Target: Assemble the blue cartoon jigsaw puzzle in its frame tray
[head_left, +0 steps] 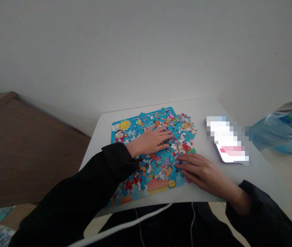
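On table (202, 107), puzzle pcs (184, 137) lie heaped on board (157, 185). L hand (150, 140) palm-down on pcs, fingers apart; R hand (202, 169) at board's right edge, fingers slightly apart. Pcs prob. light, stiff, tabs bendable; grip by edges.

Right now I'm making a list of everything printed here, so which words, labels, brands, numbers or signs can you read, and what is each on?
None can be read with certainty.
Yellow badge near the lower edge of the puzzle board: dark marks, too small and blurred to read.
Phone: its screen is pixelated, no text legible.
Loose puzzle pieces: printed with colourful picture parts, no word I can make out.
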`<state>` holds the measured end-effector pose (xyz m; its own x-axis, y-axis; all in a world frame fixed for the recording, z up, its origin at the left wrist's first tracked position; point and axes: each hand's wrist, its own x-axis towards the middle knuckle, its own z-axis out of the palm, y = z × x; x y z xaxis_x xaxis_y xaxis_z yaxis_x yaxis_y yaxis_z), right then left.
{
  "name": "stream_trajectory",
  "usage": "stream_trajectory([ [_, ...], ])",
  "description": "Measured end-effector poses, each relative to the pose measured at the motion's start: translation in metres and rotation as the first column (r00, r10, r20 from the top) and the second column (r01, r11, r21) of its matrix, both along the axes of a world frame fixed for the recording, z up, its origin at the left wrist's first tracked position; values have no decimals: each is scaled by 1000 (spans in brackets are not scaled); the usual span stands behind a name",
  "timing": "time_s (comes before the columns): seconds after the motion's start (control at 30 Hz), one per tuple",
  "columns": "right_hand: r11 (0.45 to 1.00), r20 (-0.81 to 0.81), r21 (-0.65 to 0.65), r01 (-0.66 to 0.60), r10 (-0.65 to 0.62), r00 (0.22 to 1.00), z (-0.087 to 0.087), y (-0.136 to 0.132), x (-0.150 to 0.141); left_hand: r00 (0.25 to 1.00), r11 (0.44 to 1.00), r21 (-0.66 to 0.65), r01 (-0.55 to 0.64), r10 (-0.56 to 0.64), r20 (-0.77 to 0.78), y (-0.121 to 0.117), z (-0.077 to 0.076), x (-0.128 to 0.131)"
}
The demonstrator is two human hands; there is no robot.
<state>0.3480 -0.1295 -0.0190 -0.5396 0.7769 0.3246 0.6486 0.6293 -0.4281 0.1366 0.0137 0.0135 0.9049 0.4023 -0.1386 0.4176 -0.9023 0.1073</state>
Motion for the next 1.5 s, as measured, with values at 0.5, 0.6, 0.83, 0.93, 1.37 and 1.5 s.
stream_trajectory([
  [0.5, 1000, 14, -2, 11, -11, 1000, 2, -2, 1, 990, 999, 9, -38, 36, 137, 3, -3, -13],
  [0.6, 999, 60, 27, 17, -19, 998, 13, -1, 8, 989, 1000, 11, 3, -5, 149, 1, -2, -20],
  [0.83, 983, 175, 122, 136, -157, 972, 31, 45, 25, 986, 998, 66, -8, -4, 169, -10, 0, -13],
  [0.93, 978, 279, 167, 124, -167, 946, 18, 61, 23, 994, 998, 60, 16, -22, 103, -13, -1, -4],
  [1.37, 962, 355, 208, 178, -244, 903, 26, 64, 41, 996, 994, 103, 31, -39, 78, -13, 1, -14],
  [1.5, 988, 332, 138, 74, -116, 936, 28, 80, 25, 993, 990, 138, 32, -47, 105, -16, -1, -16],
])
